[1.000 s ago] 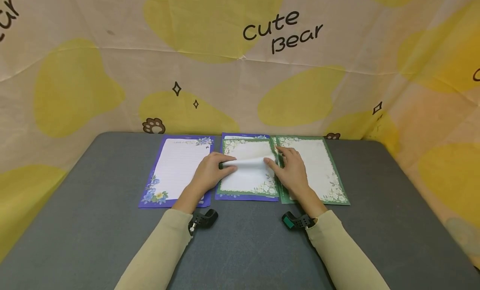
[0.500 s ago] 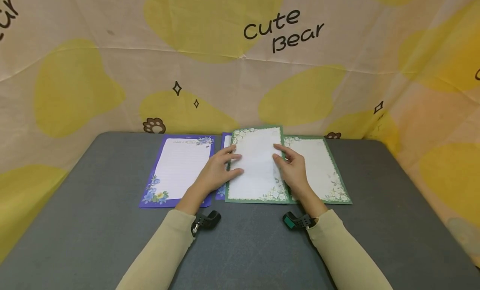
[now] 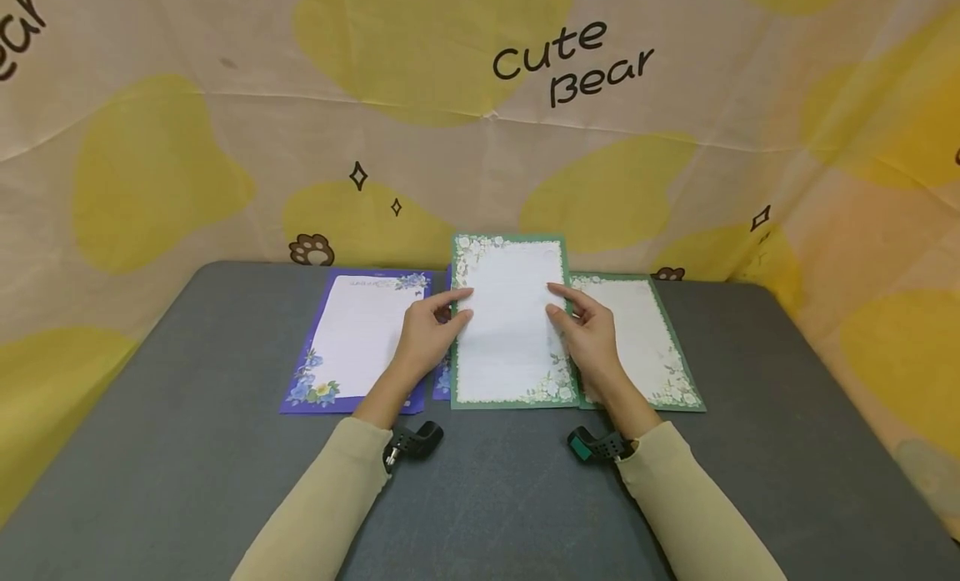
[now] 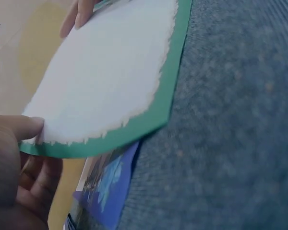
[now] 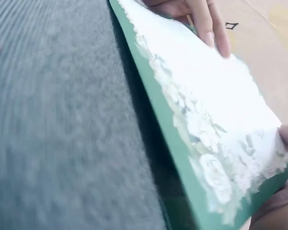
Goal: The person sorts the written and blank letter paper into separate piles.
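Observation:
Both hands hold one green-bordered sheet of floral paper (image 3: 510, 331) by its long sides, its far end raised off the table. My left hand (image 3: 427, 335) pinches the left edge; in the left wrist view its thumb (image 4: 31, 127) lies on top and curled fingers (image 4: 43, 187) are below. My right hand (image 3: 588, 331) grips the right edge, with a thumb on the printed face in the right wrist view. White flowers decorate two of the sheet's corners. Beneath it, a purple-bordered sheet (image 3: 442, 385) shows only along its left side.
To the left lies a purple-bordered lined sheet (image 3: 367, 331) with blue flowers. Another green-bordered sheet (image 3: 645, 339) lies at the right, partly covered by the held one. All are on a grey table (image 3: 495, 498), with a patterned cloth (image 3: 450, 147) hanging behind.
The upper sheet was folded over between the hands; it has opened out flat and its far end has risen. The left hand has changed from spread fingers to a pinch on the edge.

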`<state>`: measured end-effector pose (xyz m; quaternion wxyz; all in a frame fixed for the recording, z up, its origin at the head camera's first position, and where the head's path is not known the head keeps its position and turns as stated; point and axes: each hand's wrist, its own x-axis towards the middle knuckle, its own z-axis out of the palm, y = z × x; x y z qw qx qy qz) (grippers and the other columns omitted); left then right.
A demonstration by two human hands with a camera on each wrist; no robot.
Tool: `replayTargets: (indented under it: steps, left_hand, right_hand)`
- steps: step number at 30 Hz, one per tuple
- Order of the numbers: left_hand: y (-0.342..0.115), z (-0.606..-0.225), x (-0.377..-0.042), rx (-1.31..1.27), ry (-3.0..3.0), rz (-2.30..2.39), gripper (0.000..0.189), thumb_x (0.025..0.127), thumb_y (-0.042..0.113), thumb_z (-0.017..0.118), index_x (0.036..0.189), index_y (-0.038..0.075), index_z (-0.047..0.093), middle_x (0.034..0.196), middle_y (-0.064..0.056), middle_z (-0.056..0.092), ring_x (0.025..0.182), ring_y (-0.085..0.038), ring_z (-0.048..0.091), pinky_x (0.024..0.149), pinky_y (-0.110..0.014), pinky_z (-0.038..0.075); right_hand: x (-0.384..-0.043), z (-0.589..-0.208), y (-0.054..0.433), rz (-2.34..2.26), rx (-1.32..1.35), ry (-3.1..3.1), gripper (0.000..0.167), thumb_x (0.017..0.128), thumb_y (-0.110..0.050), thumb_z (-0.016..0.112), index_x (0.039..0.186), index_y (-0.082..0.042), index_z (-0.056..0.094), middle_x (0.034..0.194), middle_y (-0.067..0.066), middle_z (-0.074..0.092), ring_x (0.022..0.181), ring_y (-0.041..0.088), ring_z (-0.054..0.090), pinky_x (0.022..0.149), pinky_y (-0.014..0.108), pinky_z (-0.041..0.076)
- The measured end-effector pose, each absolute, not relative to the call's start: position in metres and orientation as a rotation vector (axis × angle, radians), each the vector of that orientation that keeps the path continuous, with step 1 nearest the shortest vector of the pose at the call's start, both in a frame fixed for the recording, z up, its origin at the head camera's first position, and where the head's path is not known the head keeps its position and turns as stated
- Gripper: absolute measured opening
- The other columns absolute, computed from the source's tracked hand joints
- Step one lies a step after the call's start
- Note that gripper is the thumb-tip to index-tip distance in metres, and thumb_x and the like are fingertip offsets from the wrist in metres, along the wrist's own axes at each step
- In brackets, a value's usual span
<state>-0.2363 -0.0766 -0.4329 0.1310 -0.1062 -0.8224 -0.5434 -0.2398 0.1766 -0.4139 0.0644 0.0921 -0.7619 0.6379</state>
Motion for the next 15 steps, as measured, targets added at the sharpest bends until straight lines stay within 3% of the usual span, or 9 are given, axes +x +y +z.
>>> replayTargets:
  steps: [2,4,7,8,10,11,12,14,15]
  left_hand:
    - [-0.075,-0.431,-0.236,-0.325,-2.369,-1.574,0.032,0.095,0.014,0.071,0.127,0.013,0.072,0.077,-0.008,0.063,0.067,-0.017,0.052,0.053,-0.024,0.039]
    - [-0.074,-0.429,-0.236,-0.345,-2.354,-1.577,0.033,0.094,0.012,0.071,0.127,0.013,0.072,0.067,-0.005,0.056,0.059,-0.015,0.046,0.05,-0.024,0.036]
    - [-0.073,-0.424,-0.234,-0.363,-2.363,-1.588,0.033,0.094,0.014,0.072,0.127,0.016,0.072,0.06,-0.006,0.052,0.052,-0.015,0.043,0.048,-0.024,0.035]
    - [-0.072,-0.422,-0.234,-0.368,-2.369,-1.588,0.033,0.094,0.014,0.072,0.127,0.018,0.072,0.061,-0.006,0.055,0.053,-0.015,0.044,0.048,-0.024,0.035]
    - [-0.071,-0.418,-0.232,-0.387,-2.387,-1.585,0.034,0.095,0.015,0.072,0.128,0.02,0.072,0.067,-0.009,0.06,0.055,-0.015,0.047,0.048,-0.024,0.035]
    - [-0.069,-0.415,-0.232,-0.401,-2.396,-1.583,0.035,0.095,0.015,0.072,0.129,0.02,0.071,0.071,-0.01,0.063,0.056,-0.016,0.049,0.048,-0.024,0.036]
    - [-0.068,-0.413,-0.232,-0.416,-2.402,-1.583,0.035,0.095,0.015,0.072,0.13,0.02,0.071,0.076,-0.011,0.066,0.057,-0.016,0.05,0.048,-0.024,0.036]
    - [-0.064,-0.408,-0.231,-0.447,-2.417,-1.595,0.038,0.094,0.014,0.072,0.131,0.021,0.07,0.087,-0.012,0.069,0.059,-0.017,0.052,0.048,-0.024,0.037]
    - [-0.062,-0.406,-0.231,-0.468,-2.431,-1.597,0.039,0.094,0.015,0.073,0.132,0.021,0.069,0.091,-0.013,0.07,0.059,-0.018,0.052,0.048,-0.024,0.036]
  right_hand:
    - [-0.245,-0.417,0.181,1.882,0.314,-2.322,0.037,0.099,-0.014,0.066,0.136,-0.013,0.065,0.102,0.008,0.075,0.037,0.005,0.026,0.04,0.02,0.028]
    - [-0.245,-0.411,0.184,1.843,0.329,-2.354,0.037,0.098,-0.013,0.066,0.135,-0.011,0.066,0.132,0.013,0.068,0.038,0.003,0.026,0.041,0.02,0.028]
    - [-0.244,-0.403,0.189,1.77,0.289,-2.434,0.037,0.098,-0.016,0.068,0.134,-0.013,0.066,0.146,0.011,0.059,0.04,0.01,0.026,0.043,0.021,0.028]
    - [-0.244,-0.4,0.191,1.75,0.264,-2.464,0.037,0.098,-0.018,0.068,0.135,-0.013,0.066,0.148,0.01,0.057,0.045,0.011,0.039,0.044,0.021,0.03]
    - [-0.243,-0.396,0.195,1.703,0.214,-2.521,0.038,0.097,-0.021,0.069,0.135,-0.015,0.067,0.153,0.008,0.052,0.072,0.017,0.062,0.051,0.018,0.038]
    - [-0.243,-0.395,0.197,1.691,0.19,-2.54,0.038,0.097,-0.022,0.069,0.135,-0.015,0.067,0.155,0.008,0.05,0.091,0.022,0.067,0.055,0.016,0.042]
    - [-0.243,-0.393,0.2,1.683,0.169,-2.553,0.038,0.097,-0.022,0.069,0.135,-0.014,0.067,0.156,0.008,0.049,0.111,0.027,0.065,0.06,0.015,0.044]
    - [-0.243,-0.39,0.205,1.667,0.136,-2.567,0.038,0.097,-0.021,0.068,0.134,-0.013,0.067,0.156,0.009,0.048,0.141,0.032,0.048,0.071,0.012,0.048]
    - [-0.244,-0.389,0.208,1.659,0.122,-2.565,0.037,0.097,-0.02,0.068,0.134,-0.012,0.067,0.155,0.01,0.049,0.137,0.034,0.052,0.071,0.012,0.048]
